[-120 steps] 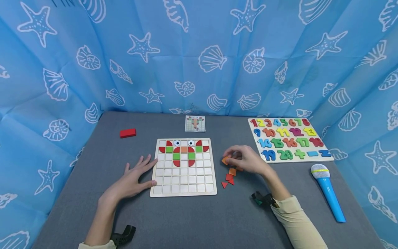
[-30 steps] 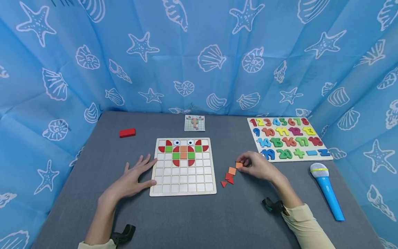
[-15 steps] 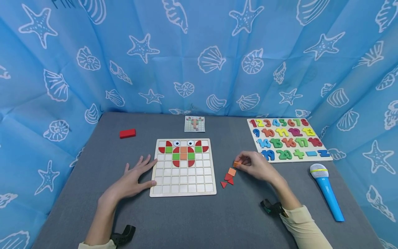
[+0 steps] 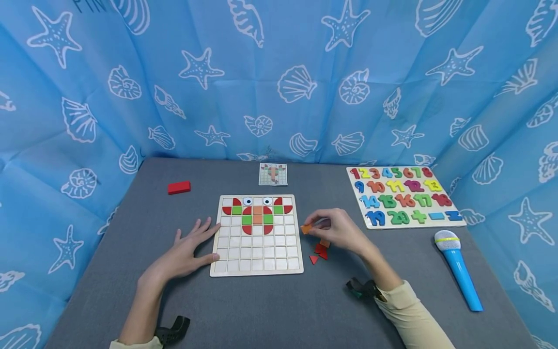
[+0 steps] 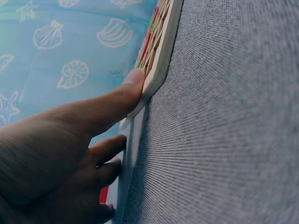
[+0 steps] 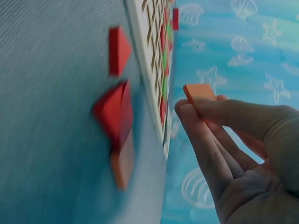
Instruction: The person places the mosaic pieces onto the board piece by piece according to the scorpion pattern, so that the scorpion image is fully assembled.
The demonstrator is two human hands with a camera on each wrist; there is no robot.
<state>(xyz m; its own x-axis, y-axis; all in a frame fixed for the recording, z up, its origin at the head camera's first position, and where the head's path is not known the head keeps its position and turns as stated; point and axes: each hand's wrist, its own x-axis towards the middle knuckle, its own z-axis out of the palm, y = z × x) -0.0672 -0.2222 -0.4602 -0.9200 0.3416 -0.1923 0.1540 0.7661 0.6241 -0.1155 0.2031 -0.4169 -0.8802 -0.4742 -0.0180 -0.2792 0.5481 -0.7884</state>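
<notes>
My right hand (image 4: 335, 227) pinches an orange square tile (image 4: 306, 229) between thumb and fingers, just right of the grid board (image 4: 257, 265). The right wrist view shows that orange tile (image 6: 200, 91) held clear of the table. With fingers spread, my left hand (image 4: 187, 249) rests along the board's left edge, its thumb touching the rim. Red, green and orange tiles and two eye tiles fill part of the upper grid. Partly under my right hand lie another orange tile (image 4: 325, 243) and several red pieces (image 4: 321, 250), including a red triangle (image 4: 314, 260).
A small pattern card (image 4: 273, 174) lies behind the board. At the left sits a red block (image 4: 179, 187). To the right are a number puzzle board (image 4: 407, 196) and a blue toy microphone (image 4: 459, 271). A blue curtain (image 4: 279, 97) encloses the back and sides.
An orange tile now sits on the grid below the first one. My right hand then took another orange square from the loose pieces and moved left with it. My left hand stayed put.
</notes>
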